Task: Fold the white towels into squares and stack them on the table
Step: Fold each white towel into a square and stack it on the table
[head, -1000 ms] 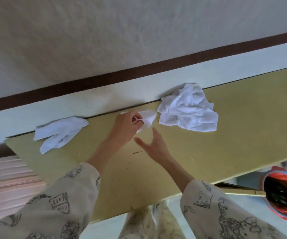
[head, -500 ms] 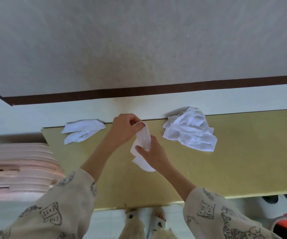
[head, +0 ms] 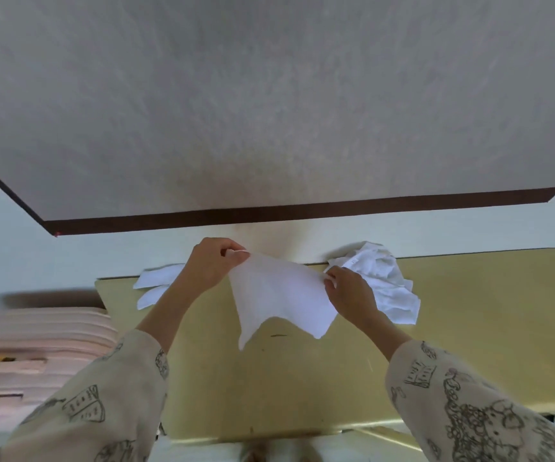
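We hold a thin white cloth towel (head: 279, 295) up above the yellow-green rectangular tabletop (head: 469, 328), spread open between both hands. Its top edge runs roughly left to right, slightly higher at the left corner than at the right, so the long axis lies across our view. Below that edge the sheet hangs loose, and its lower hem sags into two points that aim down toward us, the left one dropping lower than the right. The fabric looks smooth and mostly flat, with soft shading and a few gentle creases.

Our left hand (head: 209, 268) pinches the upper left corner, fingers curled round it with the thumb pressed against them. Our right hand (head: 349, 291) pinches the upper right corner between curled fingertips and thumb. Both forearms wear cream sleeves printed with dark line drawings (head: 469, 405).

Behind the right hand, a crumpled heap of white towels (head: 386, 281) rests on the table near its far edge, full of ridges and folds. Behind the left forearm, another white towel (head: 156, 285) lies at the far left corner of the table, partly hidden; it seems loosely bunched rather than folded, though we cannot tell for sure. A stack of pink ribbed panels (head: 36, 348) sits beside the table's left end.
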Demonstrator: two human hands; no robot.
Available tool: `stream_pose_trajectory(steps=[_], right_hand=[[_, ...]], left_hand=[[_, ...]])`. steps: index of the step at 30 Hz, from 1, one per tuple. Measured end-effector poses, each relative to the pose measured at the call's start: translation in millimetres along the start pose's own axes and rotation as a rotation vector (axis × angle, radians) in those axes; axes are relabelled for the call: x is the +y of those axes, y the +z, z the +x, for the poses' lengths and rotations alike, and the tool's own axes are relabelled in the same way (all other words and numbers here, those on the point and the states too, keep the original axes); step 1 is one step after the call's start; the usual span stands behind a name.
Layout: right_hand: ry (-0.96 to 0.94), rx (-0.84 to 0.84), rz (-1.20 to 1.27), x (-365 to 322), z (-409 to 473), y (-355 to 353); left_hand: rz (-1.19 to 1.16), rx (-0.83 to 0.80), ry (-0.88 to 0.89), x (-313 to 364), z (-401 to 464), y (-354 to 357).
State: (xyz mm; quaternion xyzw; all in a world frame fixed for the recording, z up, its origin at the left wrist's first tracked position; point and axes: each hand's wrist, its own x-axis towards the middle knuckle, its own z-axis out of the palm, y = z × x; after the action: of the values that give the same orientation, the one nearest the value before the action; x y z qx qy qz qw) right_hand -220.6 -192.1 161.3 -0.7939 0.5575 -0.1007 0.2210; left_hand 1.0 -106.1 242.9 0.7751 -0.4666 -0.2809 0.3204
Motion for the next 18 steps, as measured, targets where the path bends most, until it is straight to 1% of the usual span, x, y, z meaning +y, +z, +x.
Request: stream_pose_trajectory(steps=[5, 8, 10, 12, 13, 16, 18], right_hand=[[-0.053, 0.108, -0.047, -9, 28, -23], [-0.109, 0.184, -0.027, -12, 36, -31], [-0.149, 0.207, -0.011, -9, 33, -29], [-0.171, 0.164, 0.019, 1, 23, -17], [-0.168, 0.115, 0.033, 9, 15, -9], [-0.107, -0.096, 0.017, 35, -12, 21], [-0.056, -0.205, 0.005, 50, -30, 43]], left_hand=[[0.021, 0.122, -0.012, -16, 14, -21], [0.007, 0.163, 0.002, -23, 16, -29], [-0.030, 0.158, 0.020, -32, 11, -29], [-0.036, 0.102, -0.002, -49, 3, -22], [-0.026, 0.052, -0.028, -61, -1, -16], [0.035, -0.153, -0.120, -103, -17, 9], [0.081, -0.250, -0.165, -128, -31, 28]])
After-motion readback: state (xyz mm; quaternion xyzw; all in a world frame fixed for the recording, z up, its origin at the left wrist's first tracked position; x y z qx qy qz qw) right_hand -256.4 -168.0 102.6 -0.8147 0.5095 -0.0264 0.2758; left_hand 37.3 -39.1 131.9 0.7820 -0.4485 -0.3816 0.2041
